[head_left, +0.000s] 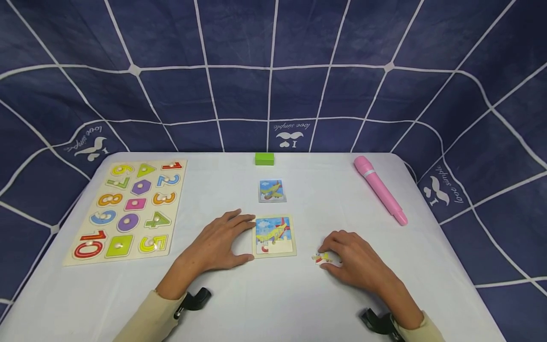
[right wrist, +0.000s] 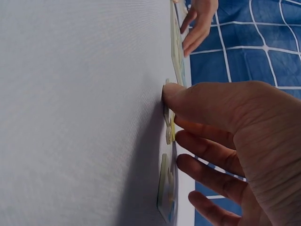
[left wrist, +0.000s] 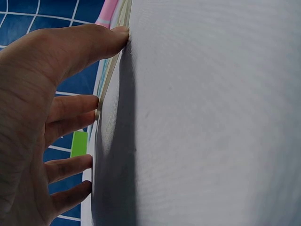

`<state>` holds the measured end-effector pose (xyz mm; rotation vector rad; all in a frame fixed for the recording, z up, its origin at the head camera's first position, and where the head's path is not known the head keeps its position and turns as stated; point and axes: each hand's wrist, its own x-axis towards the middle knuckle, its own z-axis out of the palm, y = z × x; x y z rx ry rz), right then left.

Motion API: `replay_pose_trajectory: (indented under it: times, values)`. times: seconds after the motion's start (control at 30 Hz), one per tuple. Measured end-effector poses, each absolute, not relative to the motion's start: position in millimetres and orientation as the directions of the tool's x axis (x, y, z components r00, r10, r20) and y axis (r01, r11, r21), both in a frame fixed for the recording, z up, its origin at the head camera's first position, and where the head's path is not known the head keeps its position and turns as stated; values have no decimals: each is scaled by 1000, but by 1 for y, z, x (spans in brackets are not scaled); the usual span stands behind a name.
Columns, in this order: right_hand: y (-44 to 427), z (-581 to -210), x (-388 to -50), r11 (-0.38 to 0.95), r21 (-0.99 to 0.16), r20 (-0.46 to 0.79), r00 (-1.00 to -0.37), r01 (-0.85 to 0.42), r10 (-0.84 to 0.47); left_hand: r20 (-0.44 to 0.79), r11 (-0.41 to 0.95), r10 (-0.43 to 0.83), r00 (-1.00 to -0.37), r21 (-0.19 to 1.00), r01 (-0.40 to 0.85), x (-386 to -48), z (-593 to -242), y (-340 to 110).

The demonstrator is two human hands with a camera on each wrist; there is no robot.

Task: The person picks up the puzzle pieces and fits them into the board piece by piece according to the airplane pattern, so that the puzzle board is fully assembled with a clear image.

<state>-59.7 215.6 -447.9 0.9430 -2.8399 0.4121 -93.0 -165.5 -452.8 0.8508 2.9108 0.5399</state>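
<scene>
A small square jigsaw board (head_left: 295,237) with a yellow-and-red airplane picture lies mid-table; its lower right part is blank, without picture. My left hand (head_left: 222,240) rests at its left side, with thumb and fingertips touching the edge and fingers fairly straight. To the right, my right hand (head_left: 356,261) pinches a jigsaw piece (head_left: 322,258) between thumb and fingers, low over the cloth. In the right wrist view that piece (right wrist: 169,129) appears edge-on, and another piece (right wrist: 163,186) lies beneath the other fingers. The palm hides part of this spot in the head view.
A small airplane picture card (head_left: 271,191) lies beyond the board, with a green block (head_left: 264,159) behind it. On the left is a number-and-shape board (head_left: 141,223). A pink microphone-shaped stick (head_left: 381,191) lies at the right. Blue checked cloth (head_left: 239,95) hangs behind the table.
</scene>
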Motion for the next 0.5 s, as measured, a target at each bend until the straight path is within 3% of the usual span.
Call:
replay_pose_trajectory:
  times: [0.5]
  values:
    - [207, -443, -67, 749, -215, 173, -779, -627, -602, 39, 783, 539, -841, 346, 518, -93, -453, -166]
